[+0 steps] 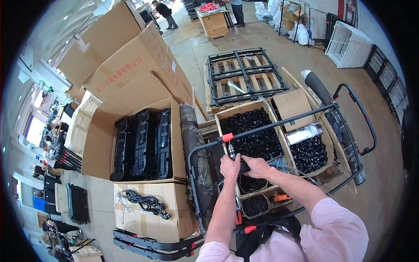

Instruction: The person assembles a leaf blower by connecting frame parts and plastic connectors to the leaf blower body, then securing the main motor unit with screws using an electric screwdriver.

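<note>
Hands: both occupied. Left hand (230, 167) wraps the front of a drill (231, 150), just behind its metal nose; right hand (258, 167) curls round the dark rear body, finger contact partly hidden.

Surroundings, largest first. Carton (99, 150) to the left, flaps up, three long black mouldings (139, 144) upright inside. Frame (279, 123), black tube, lies across the bins before the person; long axis left to right, right end angled away. Under its far bar, a bin of black caps (248, 120). Nearer the body, a small tub of dark screws (255, 204), with an orange tool (282, 198) just right of it.

Key relation: red bracket (227, 137) on the far bar, toward its left end, lies straight ahead of the left hand, the nearer of the two. Drill axis points away from the body, nose just short of the bracket; contact cannot be told.
</note>
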Demonstrator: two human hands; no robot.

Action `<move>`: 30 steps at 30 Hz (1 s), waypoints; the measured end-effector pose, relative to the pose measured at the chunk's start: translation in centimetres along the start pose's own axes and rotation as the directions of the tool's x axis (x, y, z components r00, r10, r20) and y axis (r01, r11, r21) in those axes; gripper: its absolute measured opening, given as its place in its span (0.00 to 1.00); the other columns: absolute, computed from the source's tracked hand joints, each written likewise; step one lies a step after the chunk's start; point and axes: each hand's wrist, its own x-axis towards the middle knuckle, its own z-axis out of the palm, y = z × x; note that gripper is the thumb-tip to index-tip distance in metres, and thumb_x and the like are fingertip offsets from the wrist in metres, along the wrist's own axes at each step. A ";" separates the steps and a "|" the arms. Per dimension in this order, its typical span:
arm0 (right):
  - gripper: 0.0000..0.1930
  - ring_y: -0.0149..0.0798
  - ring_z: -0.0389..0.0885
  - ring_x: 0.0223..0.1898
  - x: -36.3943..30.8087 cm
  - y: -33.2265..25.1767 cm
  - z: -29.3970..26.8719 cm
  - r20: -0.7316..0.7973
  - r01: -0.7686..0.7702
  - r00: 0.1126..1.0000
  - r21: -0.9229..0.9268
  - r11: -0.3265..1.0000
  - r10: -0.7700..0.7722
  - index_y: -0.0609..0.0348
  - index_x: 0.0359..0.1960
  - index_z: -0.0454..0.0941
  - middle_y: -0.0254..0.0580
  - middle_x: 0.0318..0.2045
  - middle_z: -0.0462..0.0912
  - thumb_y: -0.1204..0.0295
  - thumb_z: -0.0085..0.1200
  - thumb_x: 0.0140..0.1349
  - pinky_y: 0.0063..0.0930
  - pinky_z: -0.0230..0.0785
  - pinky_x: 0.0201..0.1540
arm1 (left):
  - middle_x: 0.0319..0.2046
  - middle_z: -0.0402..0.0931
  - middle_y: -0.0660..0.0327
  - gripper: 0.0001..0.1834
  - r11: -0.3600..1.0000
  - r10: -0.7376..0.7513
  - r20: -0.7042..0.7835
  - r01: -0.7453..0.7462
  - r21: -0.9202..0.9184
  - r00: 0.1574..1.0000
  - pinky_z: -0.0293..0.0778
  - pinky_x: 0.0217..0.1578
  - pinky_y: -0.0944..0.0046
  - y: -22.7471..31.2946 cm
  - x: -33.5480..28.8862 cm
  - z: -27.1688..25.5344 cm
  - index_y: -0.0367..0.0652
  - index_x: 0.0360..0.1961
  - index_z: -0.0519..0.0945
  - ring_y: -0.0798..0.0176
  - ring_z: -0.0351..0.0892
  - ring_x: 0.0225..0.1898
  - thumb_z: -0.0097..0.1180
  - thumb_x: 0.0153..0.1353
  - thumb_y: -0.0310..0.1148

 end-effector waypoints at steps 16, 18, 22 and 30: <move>0.32 0.60 0.81 0.55 -1.1 -1.1 0.9 0.006 0.033 0.999 -0.007 0.999 -0.033 0.60 0.60 0.73 0.50 0.59 0.75 0.64 0.71 0.56 0.50 0.77 0.56 | 0.54 0.82 0.40 0.38 1.000 -0.028 0.067 0.028 -0.006 0.997 0.77 0.57 0.41 -0.4 -0.8 -1.0 0.34 0.51 0.81 0.35 0.82 0.56 0.64 0.59 0.63; 0.32 0.60 0.81 0.55 -1.2 -0.9 1.0 -0.004 0.042 0.999 -0.010 0.999 -0.042 0.60 0.61 0.73 0.50 0.59 0.75 0.64 0.71 0.56 0.50 0.77 0.57 | 0.54 0.82 0.40 0.39 1.000 -0.022 0.073 0.022 -0.005 0.997 0.77 0.57 0.41 -0.4 -0.9 -1.0 0.34 0.51 0.82 0.35 0.82 0.56 0.64 0.59 0.63; 0.33 0.60 0.80 0.57 -1.6 -1.1 1.1 0.030 0.022 0.999 -0.001 1.000 -0.022 0.58 0.64 0.72 0.51 0.60 0.74 0.64 0.70 0.56 0.52 0.75 0.59 | 0.52 0.81 0.42 0.38 1.000 -0.009 0.070 0.008 0.017 0.998 0.78 0.55 0.40 -0.8 -1.2 -0.9 0.34 0.51 0.80 0.36 0.82 0.55 0.65 0.60 0.63; 0.32 0.61 0.80 0.57 -2.3 -1.8 1.1 0.036 -0.007 0.999 0.014 1.000 0.007 0.58 0.63 0.72 0.51 0.60 0.74 0.63 0.69 0.57 0.52 0.76 0.58 | 0.53 0.81 0.42 0.39 0.999 0.001 0.079 -0.004 0.034 0.997 0.78 0.56 0.41 -1.4 -1.6 -0.9 0.35 0.53 0.81 0.37 0.83 0.56 0.64 0.60 0.63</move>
